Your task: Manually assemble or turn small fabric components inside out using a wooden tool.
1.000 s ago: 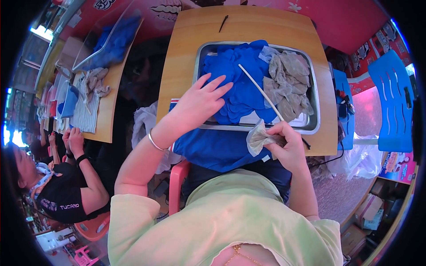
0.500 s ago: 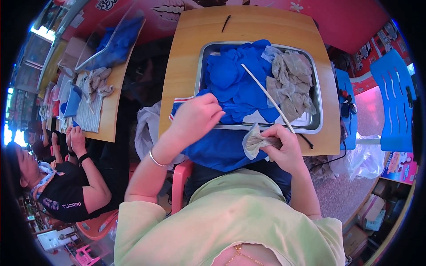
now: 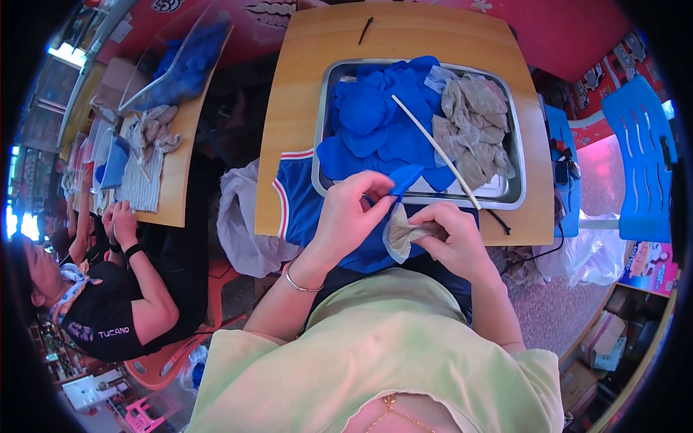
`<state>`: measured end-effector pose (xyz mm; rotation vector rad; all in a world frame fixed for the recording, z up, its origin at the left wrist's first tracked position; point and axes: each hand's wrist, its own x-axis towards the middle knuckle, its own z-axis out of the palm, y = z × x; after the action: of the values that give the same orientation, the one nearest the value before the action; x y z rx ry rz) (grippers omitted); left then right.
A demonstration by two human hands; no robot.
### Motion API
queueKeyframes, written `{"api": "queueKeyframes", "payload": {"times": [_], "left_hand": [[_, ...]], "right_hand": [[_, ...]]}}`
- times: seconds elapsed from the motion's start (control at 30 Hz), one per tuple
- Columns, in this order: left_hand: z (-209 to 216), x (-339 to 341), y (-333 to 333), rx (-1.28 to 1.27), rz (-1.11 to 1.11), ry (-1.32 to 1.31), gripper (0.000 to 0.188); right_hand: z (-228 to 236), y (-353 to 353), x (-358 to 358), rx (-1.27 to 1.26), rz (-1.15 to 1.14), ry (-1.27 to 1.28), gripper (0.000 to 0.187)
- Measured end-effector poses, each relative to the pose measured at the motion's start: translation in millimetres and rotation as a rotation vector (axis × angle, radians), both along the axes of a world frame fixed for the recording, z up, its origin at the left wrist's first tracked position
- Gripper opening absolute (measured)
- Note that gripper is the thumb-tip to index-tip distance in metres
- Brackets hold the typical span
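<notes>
My left hand (image 3: 355, 213) pinches a blue fabric piece (image 3: 406, 177) just over the front rim of a metal tray (image 3: 317, 160). Close beside it, my right hand (image 3: 451, 238) is closed on a crumpled greyish-beige cloth (image 3: 400, 232), whose pale flared end points toward the left hand. Many rounded blue fabric pieces (image 3: 364, 112) are heaped in the tray's left and middle. On its right side lies a wad of greyish-beige cloths (image 3: 476, 119). A thin cream stick (image 3: 433, 148) rests slantwise over the pile and across the front rim.
Blue cloth with a striped trim (image 3: 292, 206) hangs over the table's (image 3: 289, 108) front edge. A black strip (image 3: 366, 30) lies at the back, and a blue chair (image 3: 639, 159) stands at right. On the left, another person (image 3: 108, 310) works at a second table (image 3: 173, 187).
My left hand has moved right and down from the tray's left front corner, now with a blue piece in its fingers, next to my right hand. The right hand keeps its cloth.
</notes>
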<state>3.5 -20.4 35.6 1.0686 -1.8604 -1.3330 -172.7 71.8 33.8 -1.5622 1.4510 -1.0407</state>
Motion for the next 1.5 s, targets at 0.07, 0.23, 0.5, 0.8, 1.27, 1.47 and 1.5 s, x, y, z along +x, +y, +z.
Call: {"api": "queueKeyframes", "payload": {"times": [0.07,0.23,0.5,0.8,1.27,1.47,1.5], "left_hand": [[-5,1,-2,-0.106,-0.057,-0.009,0.011],[-7,3,0,-0.024,-0.105,0.066,0.012],[-11,4,1,0.061,-0.109,0.193,0.011],[-16,7,1,0.169,-0.153,0.240,0.009],[-9,6,6,0.069,-0.162,0.269,0.007],[-19,9,7,0.218,-0.220,0.273,0.019],[-18,9,8,0.217,-0.220,0.273,0.019]], "right_hand": [[2,0,1,0.044,0.017,0.013,0.024],[-3,-3,2,-0.029,0.003,-0.028,0.024],[-4,-6,3,-0.046,-0.059,-0.156,0.023],[-7,-6,-2,0.059,-0.039,-0.212,0.019],[-10,-6,0,0.029,-0.081,-0.287,0.015],[-11,-6,3,0.038,-0.170,-0.347,0.012],[-12,-6,3,0.021,-0.180,-0.354,0.011]]}}
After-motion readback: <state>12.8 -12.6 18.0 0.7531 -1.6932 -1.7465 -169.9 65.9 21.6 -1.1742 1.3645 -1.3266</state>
